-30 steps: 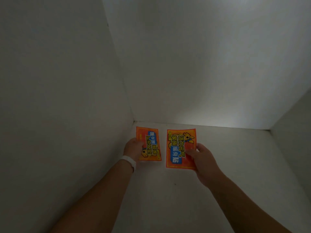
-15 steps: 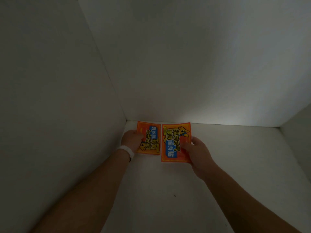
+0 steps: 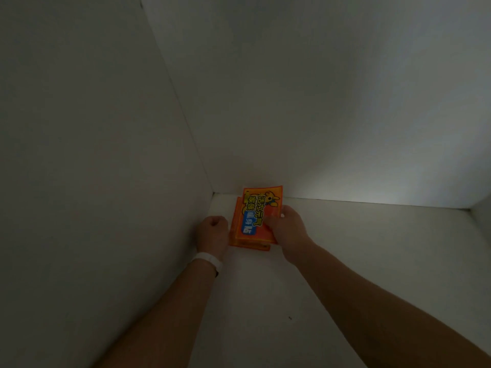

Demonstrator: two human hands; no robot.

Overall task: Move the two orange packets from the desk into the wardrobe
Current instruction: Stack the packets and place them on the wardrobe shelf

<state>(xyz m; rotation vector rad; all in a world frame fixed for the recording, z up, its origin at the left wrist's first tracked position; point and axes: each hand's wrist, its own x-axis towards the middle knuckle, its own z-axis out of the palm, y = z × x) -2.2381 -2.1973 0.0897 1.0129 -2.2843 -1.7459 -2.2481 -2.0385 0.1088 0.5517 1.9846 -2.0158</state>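
Note:
Two orange packets with yellow and blue print sit stacked in the wardrobe's back left corner. The upper packet (image 3: 259, 208) is tilted up slightly, and my right hand (image 3: 288, 229) grips its right edge. Only the left strip and near edge of the lower packet (image 3: 233, 231) show, flat on the white wardrobe floor (image 3: 345, 248). My left hand (image 3: 212, 232) is curled into a fist just left of the stack, with no finger on either packet.
The wardrobe's left wall (image 3: 106, 181) stands close beside my left hand, and the back wall (image 3: 318, 102) rises right behind the packets. A white band (image 3: 208, 261) circles my left wrist. The floor runs on to the right and toward me.
The packets were side by side, one in each hand. My right hand has brought its packet left, over the other one. My left hand has let go and closed beside the stack.

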